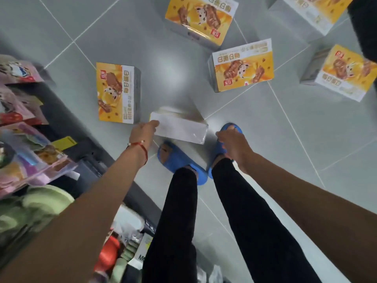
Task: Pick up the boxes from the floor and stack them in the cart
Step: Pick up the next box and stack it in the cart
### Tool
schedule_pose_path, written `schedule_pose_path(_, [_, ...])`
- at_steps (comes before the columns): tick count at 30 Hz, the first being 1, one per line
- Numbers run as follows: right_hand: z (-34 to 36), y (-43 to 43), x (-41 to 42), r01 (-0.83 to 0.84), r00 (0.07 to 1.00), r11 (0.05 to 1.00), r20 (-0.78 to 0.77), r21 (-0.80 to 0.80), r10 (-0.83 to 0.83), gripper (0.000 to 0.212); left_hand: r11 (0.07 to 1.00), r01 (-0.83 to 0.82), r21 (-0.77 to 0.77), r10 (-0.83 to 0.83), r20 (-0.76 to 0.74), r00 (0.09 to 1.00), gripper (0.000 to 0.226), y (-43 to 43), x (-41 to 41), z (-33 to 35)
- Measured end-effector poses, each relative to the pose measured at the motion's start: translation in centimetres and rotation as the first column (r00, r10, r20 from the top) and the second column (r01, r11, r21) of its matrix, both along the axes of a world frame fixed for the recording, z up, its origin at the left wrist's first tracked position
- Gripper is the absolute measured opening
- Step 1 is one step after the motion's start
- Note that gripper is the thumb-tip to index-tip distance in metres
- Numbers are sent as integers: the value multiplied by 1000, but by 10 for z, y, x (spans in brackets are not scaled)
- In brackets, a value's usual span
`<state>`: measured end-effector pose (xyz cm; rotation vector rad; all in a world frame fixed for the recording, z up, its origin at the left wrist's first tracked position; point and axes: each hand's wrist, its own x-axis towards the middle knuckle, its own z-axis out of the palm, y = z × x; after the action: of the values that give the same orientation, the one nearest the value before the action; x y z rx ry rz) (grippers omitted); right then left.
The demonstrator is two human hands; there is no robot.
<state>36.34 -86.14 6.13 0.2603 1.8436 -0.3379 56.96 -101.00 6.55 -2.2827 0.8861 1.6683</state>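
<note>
Floor tiles (pixel 142 37) spread grey underfoot, with packed snack shelves (pixel 24 139) along nine o'clock. Yellow boxes (pixel 242 65) lie scattered from ten round to two o'clock. Dead centre, a white-sided box (pixel 179 127) sits tilted ahead of blue slippers (pixel 175 158). The left hand (pixel 143 132) grips its left end. The right hand (pixel 232 144) hangs just beside it at three o'clock, fingers loose, holding nothing.

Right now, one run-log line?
phase: pickup | left grip holds white-faced box | right grip empty, beside it | five more boxes on floor
</note>
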Motion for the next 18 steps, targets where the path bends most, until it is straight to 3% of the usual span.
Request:
schedule_pose_path(1, [-22, 2, -1, 2, 1000, 1000, -6, -3, -2, 44, 1000, 18, 9, -18, 39, 999, 43, -4, 2, -19])
schedule_pose_path(3, [-38, -12, 3, 28, 1000, 1000, 2, -7, -28, 32, 997, 76, -11, -74, 111, 991, 59, -12, 3, -52])
schedule_pose_path(5, [-59, -27, 7, 30, 998, 999, 53, 18, -31, 23, 985, 154, -74, -142, 148, 979, 53, -20, 1, -88])
schedule_pose_path(7, [-82, -37, 9, 50, 996, 998, 69, 32, -52, 28, 973, 207, -98, -188, 180, 966, 55, -28, -3, -120])
schedule_pose_path(10, [-98, -53, 10, 61, 992, 998, 106, 18, -63, 27, 977, 174, -125, -154, 155, 976, 44, -43, -3, -156])
schedule_pose_path(12, [-88, -71, 10, 35, 991, 999, 132, 8, -36, 42, 992, 110, -59, -106, 78, 991, 41, -54, 3, -177])
schedule_pose_path(15, [-133, -63, 13, 76, 960, 993, 264, 95, -99, 21, 991, 33, 132, -31, -12, 999, 32, -56, 10, -197])
schedule_pose_path(18, [-159, -56, 30, 172, 920, 978, 334, 122, -204, 28, 971, -25, 238, 37, -45, 998, 23, -47, 13, -207])
